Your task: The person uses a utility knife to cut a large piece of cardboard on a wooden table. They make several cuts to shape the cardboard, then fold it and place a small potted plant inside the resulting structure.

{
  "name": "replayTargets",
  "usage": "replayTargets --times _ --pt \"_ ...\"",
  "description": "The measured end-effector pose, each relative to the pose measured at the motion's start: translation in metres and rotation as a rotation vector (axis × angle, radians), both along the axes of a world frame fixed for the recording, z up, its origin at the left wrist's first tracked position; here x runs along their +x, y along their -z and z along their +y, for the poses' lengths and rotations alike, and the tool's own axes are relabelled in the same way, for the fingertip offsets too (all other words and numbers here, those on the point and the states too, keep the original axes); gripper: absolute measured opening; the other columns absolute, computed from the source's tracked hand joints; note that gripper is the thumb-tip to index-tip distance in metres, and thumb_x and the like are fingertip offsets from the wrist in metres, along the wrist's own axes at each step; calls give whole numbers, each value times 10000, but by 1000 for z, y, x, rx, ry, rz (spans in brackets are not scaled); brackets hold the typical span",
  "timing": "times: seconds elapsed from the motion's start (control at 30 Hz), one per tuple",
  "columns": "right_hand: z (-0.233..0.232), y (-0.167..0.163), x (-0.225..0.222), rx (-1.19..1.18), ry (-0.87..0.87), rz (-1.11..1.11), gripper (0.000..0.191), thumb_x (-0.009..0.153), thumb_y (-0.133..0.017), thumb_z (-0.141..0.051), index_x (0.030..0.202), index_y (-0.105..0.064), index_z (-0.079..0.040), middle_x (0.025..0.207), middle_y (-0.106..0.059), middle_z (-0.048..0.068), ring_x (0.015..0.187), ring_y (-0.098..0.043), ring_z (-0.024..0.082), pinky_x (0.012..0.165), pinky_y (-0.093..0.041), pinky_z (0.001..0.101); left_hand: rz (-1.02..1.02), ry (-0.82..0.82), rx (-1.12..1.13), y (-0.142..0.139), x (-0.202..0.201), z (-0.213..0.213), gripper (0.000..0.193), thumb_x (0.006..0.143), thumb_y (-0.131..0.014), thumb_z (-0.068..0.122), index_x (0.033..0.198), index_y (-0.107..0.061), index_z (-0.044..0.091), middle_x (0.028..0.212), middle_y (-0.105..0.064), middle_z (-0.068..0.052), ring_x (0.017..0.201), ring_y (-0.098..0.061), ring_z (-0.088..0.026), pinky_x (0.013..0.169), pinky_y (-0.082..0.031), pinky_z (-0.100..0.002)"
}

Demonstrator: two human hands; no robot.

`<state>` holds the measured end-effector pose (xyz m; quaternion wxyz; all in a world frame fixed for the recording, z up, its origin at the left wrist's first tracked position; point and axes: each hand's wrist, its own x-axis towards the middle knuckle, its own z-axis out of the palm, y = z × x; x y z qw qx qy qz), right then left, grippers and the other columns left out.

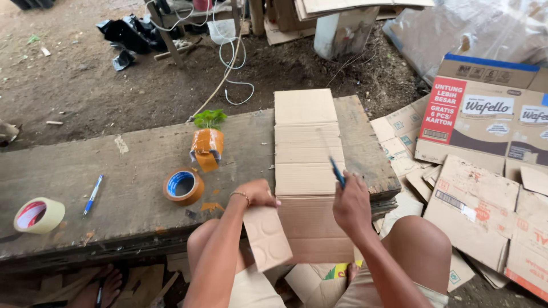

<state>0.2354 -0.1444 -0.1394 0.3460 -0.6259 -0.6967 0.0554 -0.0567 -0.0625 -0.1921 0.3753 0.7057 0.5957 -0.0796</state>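
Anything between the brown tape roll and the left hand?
Head view: only bare wooden plank between the brown tape roll and the left hand, apart from small orange tape scraps.

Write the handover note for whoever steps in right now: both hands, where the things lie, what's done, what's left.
Left hand: pressing a small cardboard piece marked with circles at the near edge of the bench.
Right hand: gripping a blue pen, tip over the long cardboard strip lying across the wooden bench.
Nearby: orange tape roll, taped pot with a plant, spare blue pen, pale tape roll.
Done: circles drawn on the small piece.
Left: the strip shows no marks yet.
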Motion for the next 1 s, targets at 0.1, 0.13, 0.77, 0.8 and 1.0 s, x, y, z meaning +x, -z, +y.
replayTargets --times 0.1,0.13,0.77,0.8,1.0 --pt "14 10 -11 13 -27 -235 326 989 -514 -241 1143 -574 41 1018 -671 288 1024 -604 469 892 -440 586 231 -178 212 -37 -10 1 416 787 -833 413 970 -777 44 1054 -765 -173 1027 -724 -323 899 -569 -449" --pt "14 15 -14 13 -31 -286 326 981 -516 -251 1122 -574 36 995 -678 278 1044 -611 464 896 -440 591 307 -256 308 -47 -12 0 364 807 -811 375 1002 -786 70 1117 -773 -168 1088 -709 -318 931 -556 -464" --pt "55 18 21 -437 383 -208 664 969 -528 -511 1465 -450 -76 1355 -524 278 1233 -510 461 1044 -368 559 -242 -619 340 -19 59 2 750 765 -904 294 1286 -542 -105 1219 -675 -260 1159 -635 -363 992 -512 -409" --pt "54 25 21 -433 392 -220 634 972 -531 -512 1430 -486 -76 1361 -515 262 1250 -486 454 1064 -345 559 -453 -678 243 -12 55 6 652 768 -859 236 1251 -582 -102 1162 -703 -222 1096 -664 -323 954 -527 -394" --pt "58 56 30 -342 366 -287 438 986 -582 -365 1322 -591 -85 1328 -534 214 1220 -485 434 1051 -334 561 -1099 -880 -82 18 39 -21 349 839 -731 118 1123 -674 -76 1078 -743 -142 978 -689 -206 861 -535 -318"
